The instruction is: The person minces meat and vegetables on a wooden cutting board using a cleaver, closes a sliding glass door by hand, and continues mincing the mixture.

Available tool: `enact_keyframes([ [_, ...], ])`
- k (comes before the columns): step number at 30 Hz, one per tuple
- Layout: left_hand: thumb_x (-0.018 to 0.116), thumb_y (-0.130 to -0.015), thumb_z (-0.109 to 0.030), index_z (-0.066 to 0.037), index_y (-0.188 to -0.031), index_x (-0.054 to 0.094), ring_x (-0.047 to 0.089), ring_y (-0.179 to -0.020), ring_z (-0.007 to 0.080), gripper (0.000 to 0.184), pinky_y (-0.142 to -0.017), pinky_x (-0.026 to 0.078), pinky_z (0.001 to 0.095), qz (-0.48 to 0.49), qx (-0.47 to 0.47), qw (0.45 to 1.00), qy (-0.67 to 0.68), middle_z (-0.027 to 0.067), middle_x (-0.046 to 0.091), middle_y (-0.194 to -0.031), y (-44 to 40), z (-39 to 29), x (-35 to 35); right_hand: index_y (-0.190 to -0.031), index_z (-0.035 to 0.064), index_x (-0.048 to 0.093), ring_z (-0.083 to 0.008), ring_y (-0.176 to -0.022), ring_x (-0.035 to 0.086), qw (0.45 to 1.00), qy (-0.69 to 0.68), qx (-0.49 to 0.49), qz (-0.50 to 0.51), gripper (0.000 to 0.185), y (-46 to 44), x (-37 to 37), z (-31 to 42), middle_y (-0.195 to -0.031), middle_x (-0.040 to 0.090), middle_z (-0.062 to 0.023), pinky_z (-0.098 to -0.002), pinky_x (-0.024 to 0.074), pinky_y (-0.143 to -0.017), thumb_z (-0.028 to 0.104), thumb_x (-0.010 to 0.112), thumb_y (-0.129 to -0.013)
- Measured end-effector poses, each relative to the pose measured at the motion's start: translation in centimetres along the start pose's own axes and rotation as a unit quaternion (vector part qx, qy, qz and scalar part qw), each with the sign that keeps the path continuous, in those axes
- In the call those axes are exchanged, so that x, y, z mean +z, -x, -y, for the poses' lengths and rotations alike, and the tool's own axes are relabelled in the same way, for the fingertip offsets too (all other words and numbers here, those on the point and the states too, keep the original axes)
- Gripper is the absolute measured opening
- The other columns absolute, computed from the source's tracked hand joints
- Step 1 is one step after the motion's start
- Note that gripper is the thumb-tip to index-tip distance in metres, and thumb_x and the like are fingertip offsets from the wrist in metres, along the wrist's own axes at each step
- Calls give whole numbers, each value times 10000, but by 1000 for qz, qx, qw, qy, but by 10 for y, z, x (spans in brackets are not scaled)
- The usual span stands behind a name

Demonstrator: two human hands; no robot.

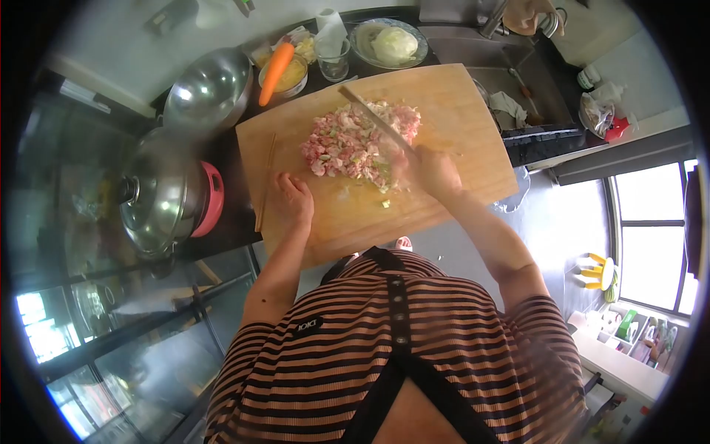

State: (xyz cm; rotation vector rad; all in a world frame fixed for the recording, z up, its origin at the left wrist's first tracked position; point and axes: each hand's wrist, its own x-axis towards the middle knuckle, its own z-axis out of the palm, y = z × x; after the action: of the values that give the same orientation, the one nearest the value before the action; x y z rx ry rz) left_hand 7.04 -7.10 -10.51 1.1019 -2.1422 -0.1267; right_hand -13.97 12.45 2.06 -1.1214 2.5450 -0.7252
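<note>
In the head view, grips a knife (377, 122) in the right hand (438, 175), with fingers wrapped firmly round a handle hidden inside them, and holds the blurred blade aslant over a heap of chopped meat (336, 144), tip toward the far left; cannot tell whether with metal touching meat. Has this pink heap, flecked with pale green, spread across the middle of a wooden cutting board (462, 111), with one small green piece (385, 203) lying apart on the near side. Rests the left hand (294, 198) on the board by its left edge, with fingers loosely bent and clasping nothing, just beside chopsticks (267, 181) laid along that edge. Has the board set on a dark worktop (241, 228), with a lidded pot (163, 192) on a pink base (213, 200) to the left, a steel bowl (207, 92) beyond the board's far left corner, then a carrot (276, 72), a glass (334, 68) and a plate (363, 55) bearing pale cabbage (395, 45) near the worktop's far edge. Includes a sink (547, 85) past the board's far right corner.
</note>
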Motion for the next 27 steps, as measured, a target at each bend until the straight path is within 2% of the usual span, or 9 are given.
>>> enact_keyframes([
  [5,507,-809,-112,-3,-933,510,521,-952,361,165,-797,428,449,7,5,999,-36,181,528,-1044,-1,-2,-2,-824,51,583,-372,-687,602,997,-56,12,-45,282,-8,-26,43,-686,612,-188,-464,476,-638,325,519,-853],
  [8,516,-807,-118,-35,-962,505,500,-987,355,176,-832,392,467,44,-41,998,-4,163,524,-1067,-2,-8,-10,-865,39,596,-388,-741,596,994,25,53,93,297,-23,44,-18,-740,606,-223,-482,466,-676,324,516,-844],
  [11,513,-810,-119,-38,-973,506,495,-992,356,182,-833,390,467,45,-22,999,-10,162,518,-1076,-2,-1,-5,-889,32,602,-386,-817,591,985,-18,71,158,310,-34,33,-20,-832,607,-239,-482,459,-722,320,497,-846],
  [14,508,-814,-120,-37,-974,507,495,-989,359,180,-828,392,468,14,-14,999,-35,161,512,-1086,3,-1,1,-889,37,607,-360,-842,601,992,-3,53,112,311,-32,-7,7,-859,621,-211,-452,466,-736,325,498,-846],
  [17,520,-799,-117,-28,-947,520,517,-971,351,172,-796,421,462,21,-21,999,-37,166,529,-1059,0,-4,-2,-891,53,617,-358,-841,603,994,-103,24,12,310,-34,-30,17,-858,624,-204,-442,468,-737,335,496,-846],
  [20,519,-804,-126,-38,-969,513,515,-981,348,187,-801,417,462,28,-18,999,-28,162,525,-1085,0,-2,-2,-890,58,625,-379,-777,602,992,6,73,100,315,-50,41,-59,-798,614,-219,-444,472,-696,349,516,-837],
  [23,513,-815,-147,-45,-983,510,512,-995,341,197,-815,410,463,27,-38,998,-41,157,519,-1116,5,1,5,-883,57,632,-373,-780,604,986,-75,71,129,317,-67,55,-88,-806,615,-220,-440,473,-698,351,524,-835],
  [26,505,-824,-159,-46,-985,514,509,-1006,336,197,-829,401,466,21,-30,999,-39,153,518,-1130,6,4,9,-883,66,638,-352,-800,610,992,-14,92,91,299,-42,-26,1,-831,623,-207,-425,476,-707,339,529,-832],
  [27,507,-820,-146,-43,-985,506,507,-994,342,194,-824,399,464,20,-30,999,-41,153,517,-1116,7,1,7,-883,62,638,-347,-801,613,994,-49,73,66,300,-40,-30,6,-833,625,-206,-425,477,-707,336,526,-832],
])
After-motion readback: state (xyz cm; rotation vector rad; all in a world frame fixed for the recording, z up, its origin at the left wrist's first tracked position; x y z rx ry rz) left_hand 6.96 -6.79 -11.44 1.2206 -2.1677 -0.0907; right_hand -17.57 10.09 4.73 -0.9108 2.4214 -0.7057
